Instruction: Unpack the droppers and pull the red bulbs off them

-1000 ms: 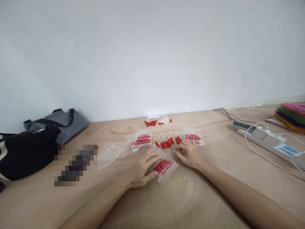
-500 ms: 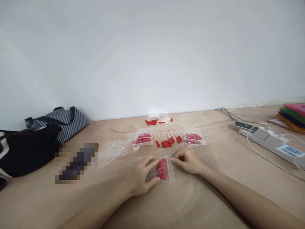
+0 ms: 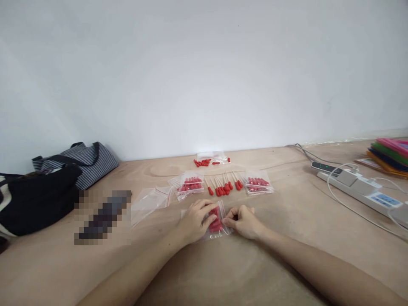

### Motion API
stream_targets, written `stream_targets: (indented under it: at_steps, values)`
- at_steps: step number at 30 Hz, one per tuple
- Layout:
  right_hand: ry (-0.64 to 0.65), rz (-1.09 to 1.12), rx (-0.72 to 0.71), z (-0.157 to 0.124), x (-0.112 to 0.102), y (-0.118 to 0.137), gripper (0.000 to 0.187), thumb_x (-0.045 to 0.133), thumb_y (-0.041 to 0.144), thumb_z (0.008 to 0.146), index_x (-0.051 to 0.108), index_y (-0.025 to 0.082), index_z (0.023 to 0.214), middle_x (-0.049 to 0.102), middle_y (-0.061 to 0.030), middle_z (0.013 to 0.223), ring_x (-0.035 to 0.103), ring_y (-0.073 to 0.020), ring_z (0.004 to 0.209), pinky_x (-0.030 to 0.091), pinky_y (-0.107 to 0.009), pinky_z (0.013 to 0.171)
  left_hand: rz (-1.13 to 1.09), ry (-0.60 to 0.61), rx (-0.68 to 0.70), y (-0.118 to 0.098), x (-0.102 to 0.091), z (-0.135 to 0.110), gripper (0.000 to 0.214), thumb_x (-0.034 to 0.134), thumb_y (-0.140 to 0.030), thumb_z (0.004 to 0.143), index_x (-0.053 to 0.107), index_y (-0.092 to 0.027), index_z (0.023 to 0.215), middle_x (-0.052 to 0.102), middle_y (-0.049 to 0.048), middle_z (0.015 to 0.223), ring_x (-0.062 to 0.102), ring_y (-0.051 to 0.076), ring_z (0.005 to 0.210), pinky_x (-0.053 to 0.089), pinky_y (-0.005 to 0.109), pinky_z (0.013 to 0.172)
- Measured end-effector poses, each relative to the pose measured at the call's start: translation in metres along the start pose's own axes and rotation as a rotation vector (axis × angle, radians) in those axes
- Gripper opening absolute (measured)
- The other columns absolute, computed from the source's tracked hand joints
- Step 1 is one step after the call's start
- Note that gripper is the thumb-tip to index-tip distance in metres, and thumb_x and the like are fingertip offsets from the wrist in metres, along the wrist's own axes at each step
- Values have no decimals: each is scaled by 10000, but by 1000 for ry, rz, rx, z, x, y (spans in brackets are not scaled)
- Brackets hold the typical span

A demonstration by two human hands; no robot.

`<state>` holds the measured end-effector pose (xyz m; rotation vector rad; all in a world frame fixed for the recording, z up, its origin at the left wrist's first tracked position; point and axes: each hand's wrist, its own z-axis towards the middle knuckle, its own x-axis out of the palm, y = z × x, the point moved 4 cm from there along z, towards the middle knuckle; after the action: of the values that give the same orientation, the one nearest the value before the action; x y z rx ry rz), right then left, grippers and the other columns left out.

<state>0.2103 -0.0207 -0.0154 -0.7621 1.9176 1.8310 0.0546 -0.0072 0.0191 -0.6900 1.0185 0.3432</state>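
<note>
A clear zip-lock bag (image 3: 227, 231) holding several red-bulbed droppers (image 3: 216, 225) lies on the table in front of me. My left hand (image 3: 199, 221) rests over its left part, thumb and fingers curved about the droppers and holding them down through the plastic. At the right edge, by the zip strip, my right hand (image 3: 244, 222) has thumb and forefinger pinched together on the bag. The left end of the bag is mostly hidden under my left hand.
Beyond my hands lie loose red-bulbed droppers (image 3: 225, 188), between filled bags on the left (image 3: 191, 187) and right (image 3: 259, 183). Flat bags (image 3: 149, 204) lie leftward. More red bulbs (image 3: 202, 162) are near the wall. A power strip (image 3: 360, 189) with cables is right; cloth bags (image 3: 47, 199) are left.
My right hand has moved left and closed on the zip edge of the bag. My left hand has shifted slightly up and right, with its thumb drawn in over the droppers.
</note>
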Motion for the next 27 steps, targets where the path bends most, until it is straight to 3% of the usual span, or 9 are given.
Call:
stream_targets:
  at_steps: [8,17,21,27]
  values:
    - [-23,34,32,1,1,-1,375,601,522,632,575,164,525,570,53,519,486,-106,574,199,-396,852,77,-4,257,-2,6,20,320,403,-97,812,652,-252,941,560,61,1011,505,167,929,427,329,805]
    - [-37,47,20,-1,1,1,408,623,558,591,570,162,508,566,51,518,484,-116,593,206,-374,824,202,-135,506,-7,9,21,231,429,-196,851,638,-200,754,609,34,922,501,150,851,397,284,734]
    - [-46,55,18,-1,1,0,410,625,563,582,569,165,503,571,46,523,481,-116,590,210,-373,817,228,-135,560,-7,11,20,238,420,-220,861,627,-194,746,619,28,905,495,146,829,385,285,728]
    - [-64,48,2,0,2,-2,424,614,586,578,571,170,502,575,37,528,475,-120,588,218,-383,810,294,-46,530,-5,15,24,214,427,-247,866,620,-198,789,614,27,938,499,143,845,373,285,731]
